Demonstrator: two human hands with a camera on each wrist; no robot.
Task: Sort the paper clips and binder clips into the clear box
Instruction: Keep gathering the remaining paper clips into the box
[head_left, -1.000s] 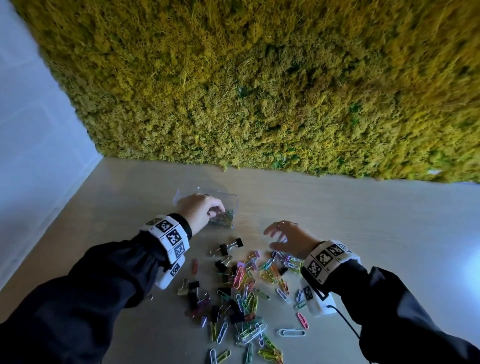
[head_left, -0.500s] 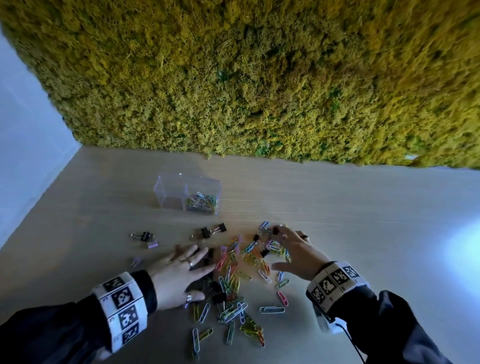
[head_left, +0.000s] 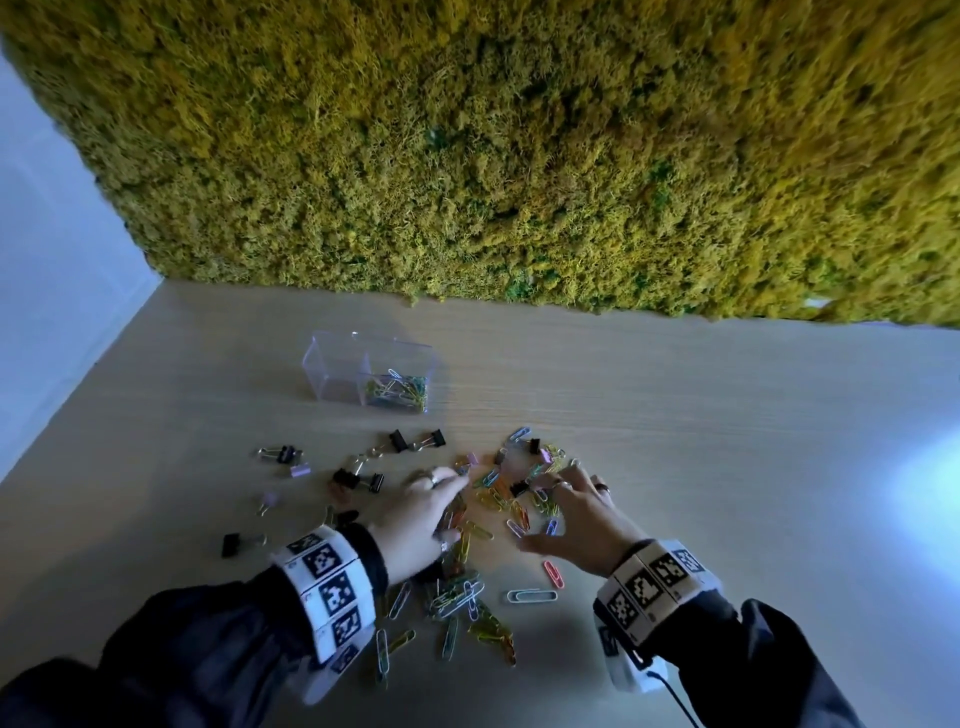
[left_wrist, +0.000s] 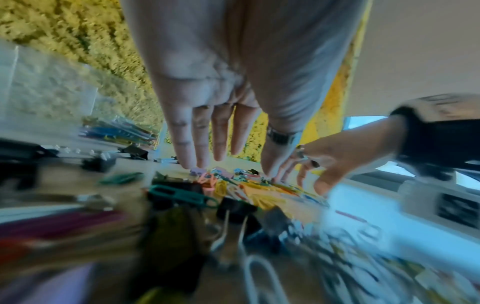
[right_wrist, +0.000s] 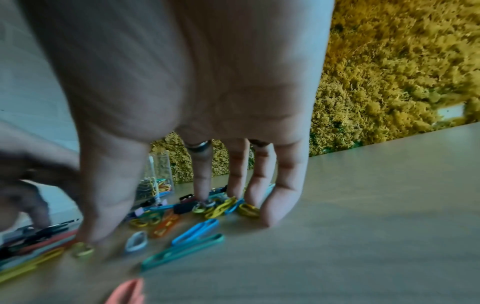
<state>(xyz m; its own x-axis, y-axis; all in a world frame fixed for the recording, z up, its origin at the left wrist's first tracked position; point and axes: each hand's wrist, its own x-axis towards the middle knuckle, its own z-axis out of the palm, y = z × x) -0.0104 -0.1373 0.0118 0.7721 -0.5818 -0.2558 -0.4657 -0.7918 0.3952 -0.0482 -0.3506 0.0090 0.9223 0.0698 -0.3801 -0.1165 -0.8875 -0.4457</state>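
Binder clips (head_left: 282, 454): about nine in sight, mostly black with two or three lilac, strewn on the wooden table (head_left: 727, 467) to the outer side of the left hand and just beyond its fingertips; apparently not yet sorted. Clear box (head_left: 370, 371): one, two compartments, well beyond the left hand toward the moss wall (head_left: 519, 156); the right compartment holds a small heap of coloured paper clips, the left looks empty, probably kept for binder clips. Left hand (head_left: 421, 519): fingers straight and spread, flat on the pile, gripping nothing; likely raking clips together. Paper clips (head_left: 498, 493): several dozen, too tangled for an exact count, lying under and between both hands and trailing back toward the wrists. Right hand (head_left: 571, 519): fingers splayed, tips pressing down onto clips, thumb apart, nothing pinched yet; the posture suggests gathering a bunch to lift. Large white paper clip (head_left: 532, 595): one, just nearer than the right hand's thumb, beside a single pink one (head_left: 554, 572).
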